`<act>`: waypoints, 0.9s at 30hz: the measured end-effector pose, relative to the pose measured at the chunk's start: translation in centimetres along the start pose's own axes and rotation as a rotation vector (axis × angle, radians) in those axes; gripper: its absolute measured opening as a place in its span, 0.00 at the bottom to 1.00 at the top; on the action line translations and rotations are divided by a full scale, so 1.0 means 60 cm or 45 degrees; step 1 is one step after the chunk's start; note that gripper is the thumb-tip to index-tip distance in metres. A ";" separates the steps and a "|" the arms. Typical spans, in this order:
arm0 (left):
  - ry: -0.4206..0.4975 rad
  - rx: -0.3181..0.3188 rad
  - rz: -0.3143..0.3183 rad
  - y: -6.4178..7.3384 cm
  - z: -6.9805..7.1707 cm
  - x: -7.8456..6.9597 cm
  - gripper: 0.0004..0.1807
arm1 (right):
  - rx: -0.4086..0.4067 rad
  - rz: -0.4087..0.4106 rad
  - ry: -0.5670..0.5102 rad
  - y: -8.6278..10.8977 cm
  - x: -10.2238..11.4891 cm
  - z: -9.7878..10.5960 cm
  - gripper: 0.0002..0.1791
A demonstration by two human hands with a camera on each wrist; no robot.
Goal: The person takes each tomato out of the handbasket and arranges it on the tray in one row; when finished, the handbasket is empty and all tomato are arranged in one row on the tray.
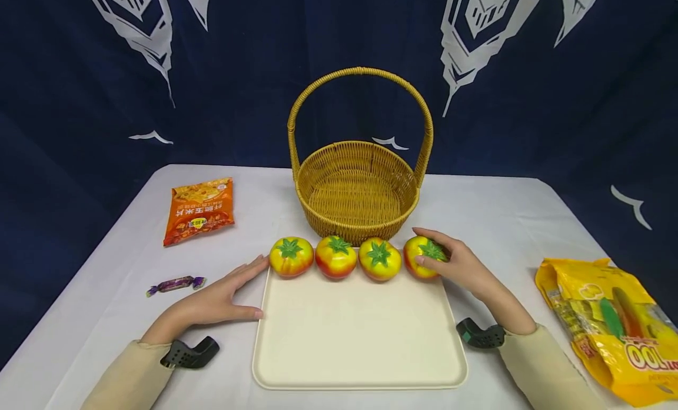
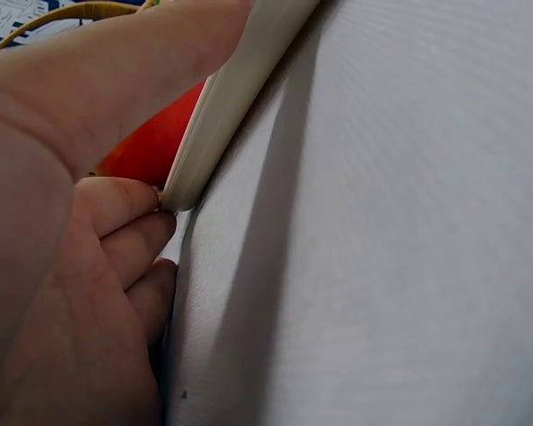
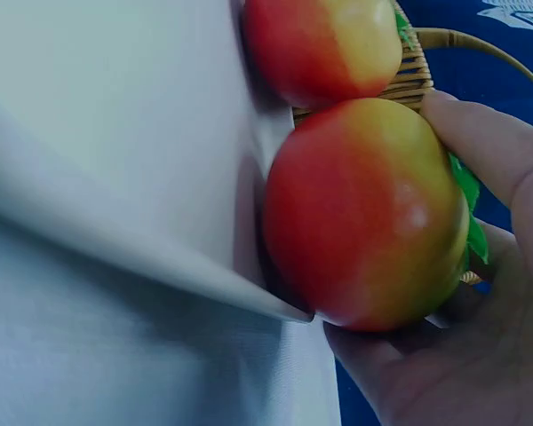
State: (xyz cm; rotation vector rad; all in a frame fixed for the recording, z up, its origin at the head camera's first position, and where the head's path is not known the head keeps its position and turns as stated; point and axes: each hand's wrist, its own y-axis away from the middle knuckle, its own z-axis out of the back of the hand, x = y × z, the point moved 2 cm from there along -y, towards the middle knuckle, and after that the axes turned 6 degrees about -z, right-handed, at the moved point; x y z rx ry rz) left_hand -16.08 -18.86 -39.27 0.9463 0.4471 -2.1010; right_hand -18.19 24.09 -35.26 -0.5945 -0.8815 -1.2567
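Note:
Along the far edge of a cream tray point(image 1: 360, 333) sits a row of several red-and-yellow tomatoes with green star-shaped tops. My right hand point(image 1: 466, 269) holds the rightmost tomato point(image 1: 418, 263), thumb on the near side and fingers around the far side. In the right wrist view that tomato point(image 3: 364, 213) rests at the tray's rim, close to a neighbouring tomato point(image 3: 329, 44). My left hand point(image 1: 217, 301) lies at the tray's left side, fingers extended, fingertips by the leftmost tomato point(image 1: 291, 257) and thumb at the rim. The left wrist view shows its fingers point(image 2: 124, 204) at the tray edge.
Behind the tomatoes stands a wicker basket point(image 1: 357, 222) with a tall arched handle. An orange snack bag point(image 1: 200, 210) and a purple wrapped candy point(image 1: 176, 285) lie at left. On the right is a yellow snack package point(image 1: 609, 327). A white cloth covers the table.

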 end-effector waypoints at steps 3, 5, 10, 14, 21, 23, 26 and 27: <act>-0.005 -0.001 -0.004 0.000 0.002 0.001 0.53 | 0.019 -0.001 0.005 -0.002 -0.002 -0.003 0.33; -0.009 -0.003 -0.003 0.001 0.004 0.002 0.53 | 0.037 -0.007 0.002 -0.004 -0.004 -0.005 0.33; -0.001 -0.013 0.002 0.001 0.004 0.005 0.53 | 0.079 -0.037 0.013 -0.008 -0.010 -0.009 0.33; 0.010 -0.003 0.008 0.000 -0.002 0.004 0.53 | 0.102 -0.096 0.035 -0.003 -0.019 -0.009 0.34; 0.000 -0.008 -0.010 -0.004 -0.005 0.004 0.53 | 0.117 -0.111 0.014 0.005 -0.021 -0.005 0.34; 0.006 -0.013 0.002 -0.003 -0.006 0.005 0.53 | 0.130 -0.100 0.007 0.006 -0.018 -0.006 0.33; 0.029 -0.007 0.017 0.000 -0.013 0.010 0.53 | 0.144 -0.089 0.011 0.008 -0.017 -0.008 0.33; 0.038 -0.004 0.023 0.000 -0.016 0.011 0.53 | 0.144 -0.086 0.024 0.010 -0.017 -0.008 0.33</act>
